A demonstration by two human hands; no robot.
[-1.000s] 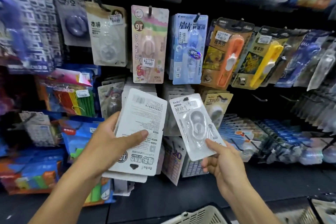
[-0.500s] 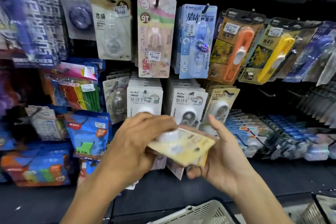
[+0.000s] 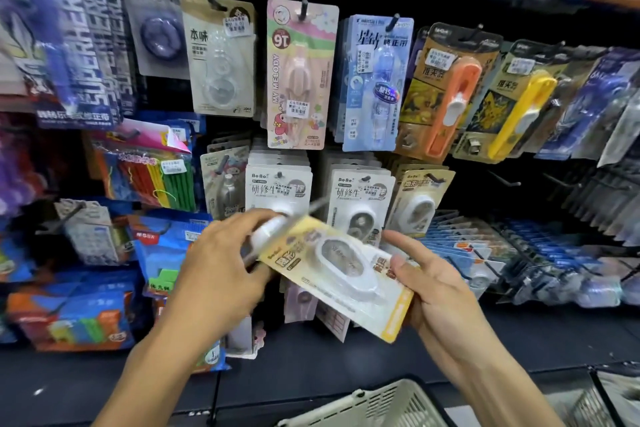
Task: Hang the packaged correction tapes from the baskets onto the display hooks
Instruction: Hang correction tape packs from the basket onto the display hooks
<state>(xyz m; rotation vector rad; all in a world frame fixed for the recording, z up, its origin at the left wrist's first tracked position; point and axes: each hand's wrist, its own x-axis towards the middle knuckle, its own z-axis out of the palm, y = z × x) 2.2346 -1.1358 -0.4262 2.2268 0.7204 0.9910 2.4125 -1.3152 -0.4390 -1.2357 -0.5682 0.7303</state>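
Both hands' grip, left hand [image 3: 221, 274] and right hand [image 3: 433, 284], around yellow correction-tape pack [image 3: 346, 274]; behind, "BoBo" cards [image 3: 278, 184].

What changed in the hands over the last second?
The white packs seen a second ago are out of view. Both hands came together: right hand now grips a yellow-carded correction tape; left hand holds its other end. Hung packs and basket unchanged.

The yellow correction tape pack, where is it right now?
In the head view, the yellow correction tape pack sits low and central, tilted, held between the left hand and right hand, in front of the white hanging packs.
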